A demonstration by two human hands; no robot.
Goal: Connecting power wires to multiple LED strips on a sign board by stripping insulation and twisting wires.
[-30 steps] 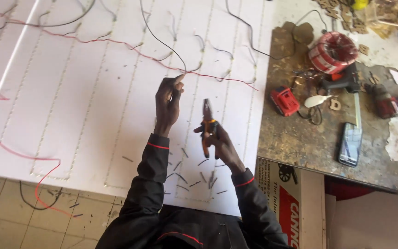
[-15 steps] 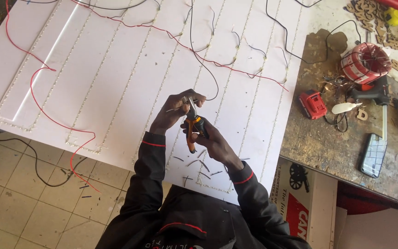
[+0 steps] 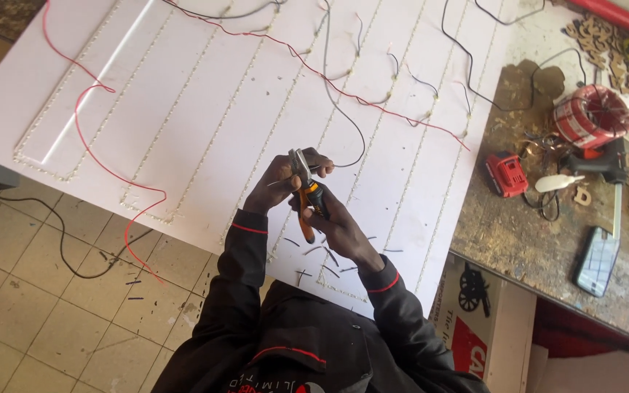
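Note:
My right hand (image 3: 336, 222) grips orange-handled wire strippers (image 3: 306, 191), jaws pointing up. My left hand (image 3: 279, 180) pinches the end of a thin black wire (image 3: 343, 127) right at the jaws of the strippers. That wire loops up across a large white board (image 3: 205, 109) lined with rows of small lights. A red wire (image 3: 103, 167) snakes over the board's left side and off its near edge. Short cut wire bits (image 3: 322, 251) lie on the board under my hands.
A worn workbench (image 3: 540, 240) lies right of the board, holding a red wire spool (image 3: 591, 116), a red battery pack (image 3: 506, 175), a phone (image 3: 597, 260) and a dark power tool (image 3: 606, 161). A black cable (image 3: 52, 240) trails over the tiled floor at left. A cardboard box (image 3: 478, 320) stands below the bench.
My hands came together: one second ago they were apart, the strippers clear of the wire. Now the wire end sits at the jaws. The view has shifted left over the board.

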